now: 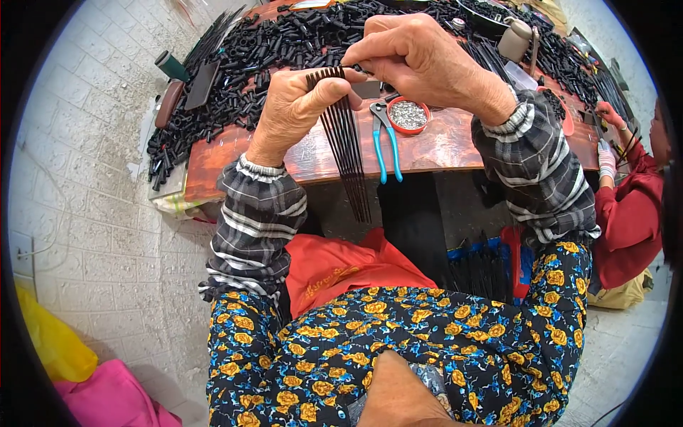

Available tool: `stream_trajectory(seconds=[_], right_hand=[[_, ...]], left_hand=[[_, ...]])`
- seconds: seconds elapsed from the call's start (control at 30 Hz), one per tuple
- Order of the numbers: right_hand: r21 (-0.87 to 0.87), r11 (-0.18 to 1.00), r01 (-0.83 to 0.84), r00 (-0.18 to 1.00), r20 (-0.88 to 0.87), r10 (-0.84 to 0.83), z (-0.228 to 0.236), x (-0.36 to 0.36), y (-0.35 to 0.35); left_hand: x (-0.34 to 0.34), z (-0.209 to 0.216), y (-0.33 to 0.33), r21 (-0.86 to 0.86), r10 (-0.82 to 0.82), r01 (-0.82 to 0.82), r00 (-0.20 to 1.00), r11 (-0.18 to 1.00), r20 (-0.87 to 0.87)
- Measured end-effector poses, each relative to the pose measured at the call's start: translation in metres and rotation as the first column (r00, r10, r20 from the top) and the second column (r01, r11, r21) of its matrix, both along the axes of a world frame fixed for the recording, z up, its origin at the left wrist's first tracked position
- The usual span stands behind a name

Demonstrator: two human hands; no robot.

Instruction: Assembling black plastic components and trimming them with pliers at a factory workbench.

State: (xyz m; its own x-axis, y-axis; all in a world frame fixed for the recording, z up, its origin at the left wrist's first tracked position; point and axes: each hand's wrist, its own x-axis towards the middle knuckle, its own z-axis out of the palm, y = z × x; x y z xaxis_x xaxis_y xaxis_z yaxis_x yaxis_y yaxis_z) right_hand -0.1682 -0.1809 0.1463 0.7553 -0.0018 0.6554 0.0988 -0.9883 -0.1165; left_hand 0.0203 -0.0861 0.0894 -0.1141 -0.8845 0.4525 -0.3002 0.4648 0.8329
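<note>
The left hand point(295, 107) gripped a fanned bundle of thin black plastic rods point(346, 142) above the wooden table point(441, 146); the right hand point(420, 60) pinched at their tips, perhaps fitting something. Heaped short black tubes point(284, 43) remained unused.

I see a reddish-brown wooden table point(455, 146) carrying the work. A great heap of short black tubes point(284, 43) covers its far half and spills off the left edge, with long black rods point(213, 35) at the far left corner. On the bare near part lie blue-handled pliers point(386, 139) and, just beside them, a red round lid point(408, 114) filled with small silver rivets.
</note>
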Motion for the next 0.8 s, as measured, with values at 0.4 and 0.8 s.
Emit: stream_trajectory(seconds=[0.4,0.8], right_hand=[[0.037,0.999,-0.024,0.999,-0.028,0.025,0.000,0.001,-0.001],[0.247,0.967,-0.061,0.996,0.085,0.041,0.011,0.018,0.014]], left_hand=[[-0.001,0.000,0.000,-0.015,0.000,0.000,1.000,1.000,-0.003],[-0.016,0.009,0.003,0.063,0.022,-0.023,1.000,0.998,0.006]])
